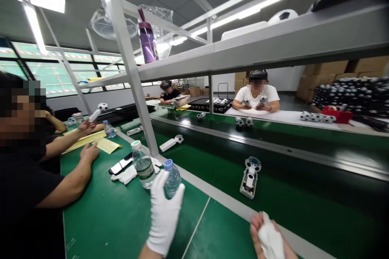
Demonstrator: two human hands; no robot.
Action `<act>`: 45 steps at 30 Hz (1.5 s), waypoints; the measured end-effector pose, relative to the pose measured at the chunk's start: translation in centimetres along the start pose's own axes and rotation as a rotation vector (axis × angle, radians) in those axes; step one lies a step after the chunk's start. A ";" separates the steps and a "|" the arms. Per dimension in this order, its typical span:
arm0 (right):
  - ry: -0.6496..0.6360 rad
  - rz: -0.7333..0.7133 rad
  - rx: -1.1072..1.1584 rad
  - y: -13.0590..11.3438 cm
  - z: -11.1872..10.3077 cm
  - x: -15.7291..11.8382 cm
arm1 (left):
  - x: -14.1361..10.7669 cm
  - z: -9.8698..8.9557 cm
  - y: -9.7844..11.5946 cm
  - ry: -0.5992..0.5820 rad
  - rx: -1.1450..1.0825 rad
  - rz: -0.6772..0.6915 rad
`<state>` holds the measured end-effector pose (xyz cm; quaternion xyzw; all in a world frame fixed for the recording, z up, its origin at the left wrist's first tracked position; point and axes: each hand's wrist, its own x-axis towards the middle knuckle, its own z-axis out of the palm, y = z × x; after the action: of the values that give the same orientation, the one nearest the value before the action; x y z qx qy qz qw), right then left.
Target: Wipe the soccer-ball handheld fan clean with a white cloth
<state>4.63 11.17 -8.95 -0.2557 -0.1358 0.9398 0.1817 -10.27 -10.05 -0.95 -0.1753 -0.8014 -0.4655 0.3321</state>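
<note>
Far left of the blue-capped bottle (173,180), a person in a black shirt (22,194) sits at the green table (112,218); beyond the bottle on that side, a co-worker's raised hand (86,127) holds a ball-headed device (99,113). Closer on the bottle's left lie a yellow sheet (108,145) and a phone (120,165), and a green-capped bottle (142,166) stands just beside it. In front of the blue-capped bottle is the white-gloved left hand (164,215), thumb and fingers spread; whether it touches the bottle I cannot tell. Behind the bottle, a white unit (170,143) lies on the green belt (209,162); right of the bottle is an opened unit (250,178). Nearer and well right of the bottle, the bare right hand (257,226) closes around a bunched white cloth (270,236).
</note>
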 end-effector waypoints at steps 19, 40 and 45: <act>0.057 0.084 0.267 0.6 4.3 -2.7 | -0.6 1.1 0.4 -0.719 -0.030 -0.023; 0.056 0.067 0.241 1.1 4.3 -2.1 | -2.7 0.9 7.8 -1.233 0.427 0.574; 0.071 0.087 0.298 1.1 4.4 -2.3 | -2.8 1.1 7.8 -1.253 0.473 0.551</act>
<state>3.80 8.54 -4.65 -0.2645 0.0227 0.9469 0.1816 -4.02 -5.10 1.61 -0.5283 -0.8472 0.0090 -0.0552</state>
